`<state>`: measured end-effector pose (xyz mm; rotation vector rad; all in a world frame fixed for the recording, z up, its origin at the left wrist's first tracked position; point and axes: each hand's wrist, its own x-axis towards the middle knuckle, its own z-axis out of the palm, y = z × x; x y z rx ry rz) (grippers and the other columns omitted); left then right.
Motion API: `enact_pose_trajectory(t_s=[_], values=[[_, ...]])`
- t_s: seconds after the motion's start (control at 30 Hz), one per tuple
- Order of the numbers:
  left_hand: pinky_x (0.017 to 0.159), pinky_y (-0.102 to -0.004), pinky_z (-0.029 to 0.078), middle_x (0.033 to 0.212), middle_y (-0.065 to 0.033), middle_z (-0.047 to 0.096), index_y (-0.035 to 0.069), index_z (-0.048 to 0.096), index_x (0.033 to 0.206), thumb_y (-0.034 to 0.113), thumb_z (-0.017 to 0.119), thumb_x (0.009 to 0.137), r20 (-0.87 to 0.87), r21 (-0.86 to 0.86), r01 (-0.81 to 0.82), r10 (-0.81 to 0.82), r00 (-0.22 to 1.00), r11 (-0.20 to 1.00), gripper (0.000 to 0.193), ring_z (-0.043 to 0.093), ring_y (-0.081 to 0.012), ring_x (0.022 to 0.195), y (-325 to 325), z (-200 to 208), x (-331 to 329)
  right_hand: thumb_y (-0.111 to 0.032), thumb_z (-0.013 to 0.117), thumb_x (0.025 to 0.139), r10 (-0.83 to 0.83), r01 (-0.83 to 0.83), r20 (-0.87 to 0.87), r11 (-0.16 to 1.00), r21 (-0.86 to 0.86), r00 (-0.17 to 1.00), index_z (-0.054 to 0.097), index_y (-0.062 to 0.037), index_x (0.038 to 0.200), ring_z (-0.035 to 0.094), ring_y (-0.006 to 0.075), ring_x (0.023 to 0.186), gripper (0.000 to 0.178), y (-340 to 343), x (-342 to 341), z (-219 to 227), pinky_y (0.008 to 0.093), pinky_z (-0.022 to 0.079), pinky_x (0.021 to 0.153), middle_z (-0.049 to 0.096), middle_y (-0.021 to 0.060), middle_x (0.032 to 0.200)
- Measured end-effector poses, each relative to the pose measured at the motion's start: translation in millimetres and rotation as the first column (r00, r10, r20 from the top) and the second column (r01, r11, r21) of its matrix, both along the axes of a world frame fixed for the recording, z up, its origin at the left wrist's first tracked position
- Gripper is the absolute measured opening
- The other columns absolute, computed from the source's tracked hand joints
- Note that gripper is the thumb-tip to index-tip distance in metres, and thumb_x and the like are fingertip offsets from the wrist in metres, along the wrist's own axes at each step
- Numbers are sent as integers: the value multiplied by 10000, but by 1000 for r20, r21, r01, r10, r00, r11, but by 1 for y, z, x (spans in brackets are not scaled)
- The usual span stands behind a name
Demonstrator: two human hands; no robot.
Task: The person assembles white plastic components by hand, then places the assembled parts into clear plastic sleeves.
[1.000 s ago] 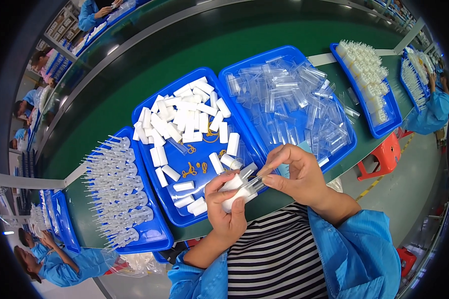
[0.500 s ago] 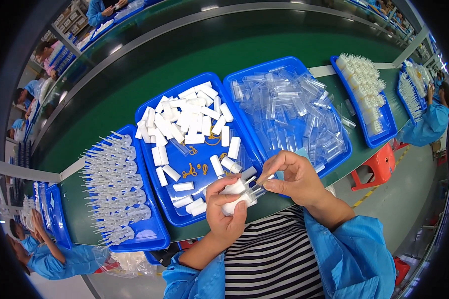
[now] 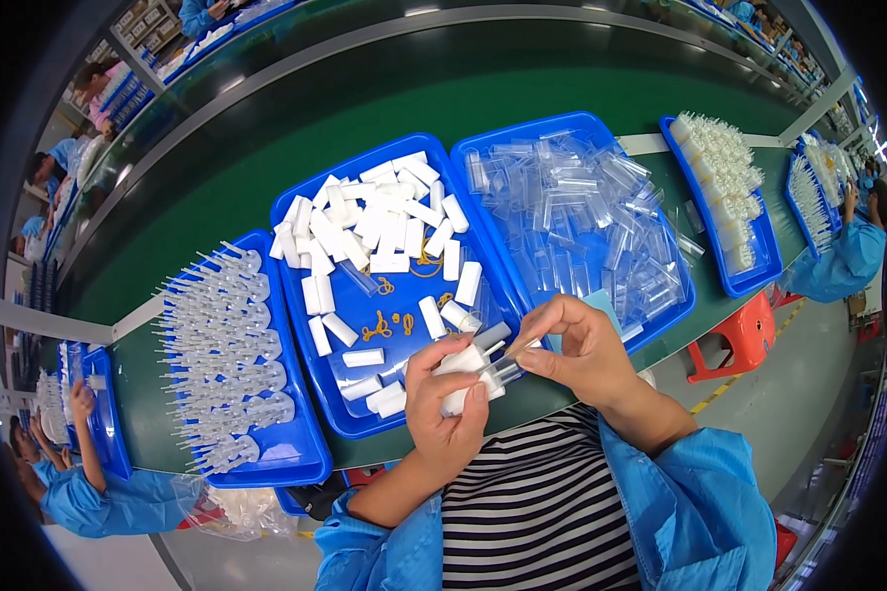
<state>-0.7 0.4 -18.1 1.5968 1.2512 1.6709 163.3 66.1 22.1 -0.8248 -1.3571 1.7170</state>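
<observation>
My left hand [image 3: 446, 406] is closed around a bundle of white cylindrical tubes [image 3: 460, 372] over the front edge of the middle blue tray [image 3: 327, 414]. My right hand [image 3: 579, 350] pinches a small clear plastic tube [image 3: 505, 368] and holds its end against the white bundle. The two hands touch at the fingertips. More loose white tubes [image 3: 375, 222] and a few small yellow clips [image 3: 384, 323] lie in the middle tray.
A blue tray of clear plastic tubes [image 3: 586, 222] lies at right, a blue tray of clear pointed dropper parts [image 3: 229, 355] at left, another tray of white parts [image 3: 724, 182] farther right. The green conveyor belt [image 3: 365, 108] runs behind. Other workers in blue sit at both sides.
Both hands have stayed together at the tray's front edge; the right hand's fingers have shifted slightly on the clear tube against the white bundle.
</observation>
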Motion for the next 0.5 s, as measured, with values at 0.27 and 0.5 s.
enact_pose_trajectory(t_s=[0.27,0.5], values=[[898,-405,402,1169,-225,453,28,435,1021,259,574,868,-39,71,21,-19,999,997,310,481,-340,1081,2,-7,0,-25,716,721,70,-70,62,997,9,996,559,-66,833,571,163,877,197,9,7,9,299,414,814,638,95,856],[886,-438,440,1230,-239,362,36,373,1135,421,543,850,-139,136,85,-66,988,987,508,408,-428,1163,4,-13,4,-72,734,710,96,-142,221,968,205,970,600,-37,800,590,141,832,166,4,0,7,269,438,770,625,49,814]])
